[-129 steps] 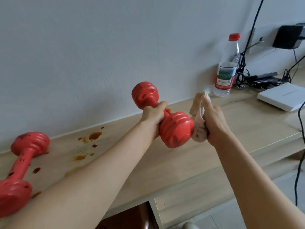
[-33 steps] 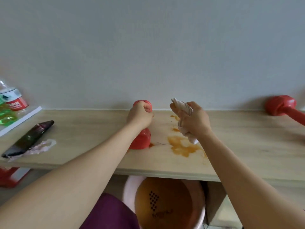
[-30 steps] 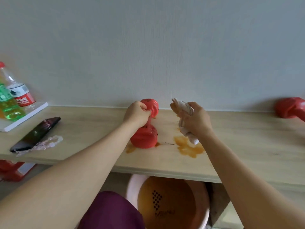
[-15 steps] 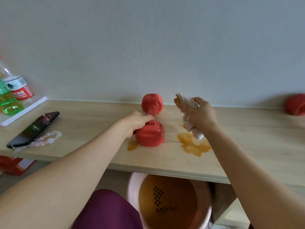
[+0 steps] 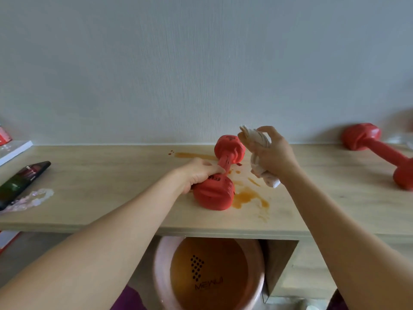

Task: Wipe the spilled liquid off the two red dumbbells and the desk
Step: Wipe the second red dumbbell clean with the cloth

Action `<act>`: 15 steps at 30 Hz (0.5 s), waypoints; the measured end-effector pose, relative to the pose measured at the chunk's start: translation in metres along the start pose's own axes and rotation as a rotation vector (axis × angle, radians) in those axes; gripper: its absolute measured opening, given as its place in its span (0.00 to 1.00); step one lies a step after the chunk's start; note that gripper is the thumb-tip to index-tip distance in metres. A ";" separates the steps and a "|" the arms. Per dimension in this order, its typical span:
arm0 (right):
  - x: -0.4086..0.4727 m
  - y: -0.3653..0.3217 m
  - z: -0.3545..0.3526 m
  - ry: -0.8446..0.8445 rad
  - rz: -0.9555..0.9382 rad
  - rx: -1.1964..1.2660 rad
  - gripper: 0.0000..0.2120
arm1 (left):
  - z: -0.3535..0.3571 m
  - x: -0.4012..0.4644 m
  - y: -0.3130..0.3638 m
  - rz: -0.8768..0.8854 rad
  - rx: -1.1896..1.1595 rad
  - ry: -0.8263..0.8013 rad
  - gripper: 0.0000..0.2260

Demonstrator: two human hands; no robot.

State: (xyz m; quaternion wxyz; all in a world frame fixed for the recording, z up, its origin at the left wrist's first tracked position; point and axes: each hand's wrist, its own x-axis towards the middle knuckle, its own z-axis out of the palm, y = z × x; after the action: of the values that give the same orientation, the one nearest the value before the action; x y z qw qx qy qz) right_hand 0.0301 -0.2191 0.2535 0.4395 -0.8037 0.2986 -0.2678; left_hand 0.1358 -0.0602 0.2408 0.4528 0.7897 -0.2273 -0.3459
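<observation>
At the far left edge a white book (image 5: 15, 149) lies flat on the desk (image 5: 100, 198). Just in front of it a dark phone (image 5: 22, 182) lies at an angle, touching a clear, crinkled bit of plastic (image 5: 31, 199) nearer the front edge. Toward the middle, the left hand (image 5: 201, 172) rests on the near end of a red dumbbell (image 5: 220, 175), fingers curled over the handle where it meets the near weight. This dumbbell lies on the desk, pointing away toward the wall. An orange streak (image 5: 194, 155) runs along the desk left of its far weight, and a larger orange puddle (image 5: 249, 196) spreads just right of its near weight. Above that puddle, clear of the desk, the right hand (image 5: 271, 153) is closed around a bunched white cloth (image 5: 260, 157), whose ends stick out above and below the fist. Under the desk edge sits a pink basin (image 5: 212, 274) with an orange inside. Far right, well apart, the second red dumbbell (image 5: 380, 151) lies on the desk.
</observation>
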 end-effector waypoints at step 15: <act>-0.014 0.005 0.027 -0.031 -0.330 -0.722 0.15 | -0.022 -0.023 -0.037 0.411 0.086 -0.181 0.25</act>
State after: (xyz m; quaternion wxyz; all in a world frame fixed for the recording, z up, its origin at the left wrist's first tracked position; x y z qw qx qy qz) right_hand 0.0382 -0.1970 0.2338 0.0840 -0.9477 0.2336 -0.2006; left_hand 0.1388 -0.0143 0.2237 0.4573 0.7111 -0.4377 -0.3058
